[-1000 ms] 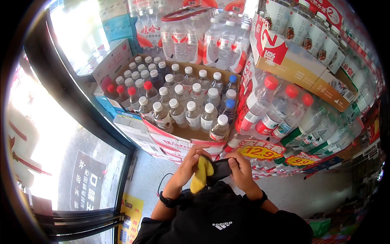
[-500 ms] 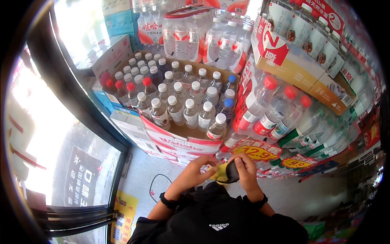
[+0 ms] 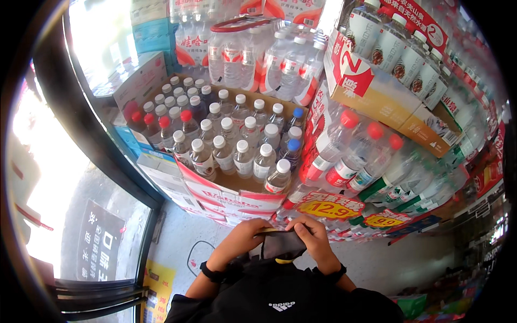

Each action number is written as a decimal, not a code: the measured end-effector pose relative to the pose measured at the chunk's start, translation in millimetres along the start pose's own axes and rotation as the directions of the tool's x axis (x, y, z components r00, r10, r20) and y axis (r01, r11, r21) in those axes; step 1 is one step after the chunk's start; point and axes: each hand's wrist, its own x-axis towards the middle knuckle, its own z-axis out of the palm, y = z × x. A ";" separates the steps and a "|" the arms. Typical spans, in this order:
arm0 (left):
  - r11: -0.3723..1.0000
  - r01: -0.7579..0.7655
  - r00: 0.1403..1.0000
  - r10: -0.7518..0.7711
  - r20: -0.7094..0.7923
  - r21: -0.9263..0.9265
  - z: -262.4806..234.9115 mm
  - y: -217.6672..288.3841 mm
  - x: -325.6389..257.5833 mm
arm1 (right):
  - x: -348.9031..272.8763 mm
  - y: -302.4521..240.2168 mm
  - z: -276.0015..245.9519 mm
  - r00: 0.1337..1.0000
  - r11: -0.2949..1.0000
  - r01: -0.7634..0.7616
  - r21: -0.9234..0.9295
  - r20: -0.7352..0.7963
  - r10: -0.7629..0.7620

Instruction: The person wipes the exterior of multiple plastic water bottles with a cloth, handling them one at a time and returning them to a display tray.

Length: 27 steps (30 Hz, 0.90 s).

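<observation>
- Left hand (image 3: 242, 238) and right hand (image 3: 316, 245) flank a cloth (image 3: 283, 246), which spans the gap between them just in front of the wearer's black shirt (image 3: 253, 299).
- At the cloth's right end, the right hand closes firmly, its thumb lying along the upper face and the other fingers mostly hidden behind.
- Against the upper left edge, the left hand is half curled, knuckles up; its fingertips are out of sight, so whether it pinches the cloth cannot be told.
- Dark grey to black, the cloth is spread fairly flat, roughly four-sided, with a bit of yellow (image 3: 284, 261) at its lower edge.
- Dark bands circle both wrists, left (image 3: 214, 273) and right (image 3: 336, 273).
- Beyond the hands stands a pink-and-white box (image 3: 226, 196) of capped bottles (image 3: 202, 161); to its right, a yellow-and-red sign (image 3: 329, 207) hangs below red-capped bottles (image 3: 344, 167), near the right hand.
</observation>
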 end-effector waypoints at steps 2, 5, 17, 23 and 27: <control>0.990 0.009 0.999 -0.016 0.052 0.139 -0.1 -5.9 -0.4 | -2.6 -0.8 -5.2 1.000 0.999 -0.019 0.040 -0.012 0.019; 0.994 0.102 0.995 -0.102 -0.006 0.034 -3.8 -5.8 -4.2 | -3.6 13.9 -14.8 0.977 0.939 -0.148 0.311 -0.102 0.187; 0.931 0.125 0.981 -0.168 -0.101 -0.344 -10.0 4.9 2.5 | -1.8 28.1 -21.6 0.873 0.815 -0.210 -0.540 0.272 0.404; 0.904 0.180 0.981 -0.194 0.005 -0.388 -8.9 10.0 4.9 | -0.8 45.3 -8.2 0.973 0.875 0.093 -0.474 0.231 0.021; 0.944 0.142 0.989 -0.147 0.006 -0.296 0.4 36.8 9.4 | 6.2 31.0 14.7 0.954 0.918 -0.008 -0.397 0.272 0.126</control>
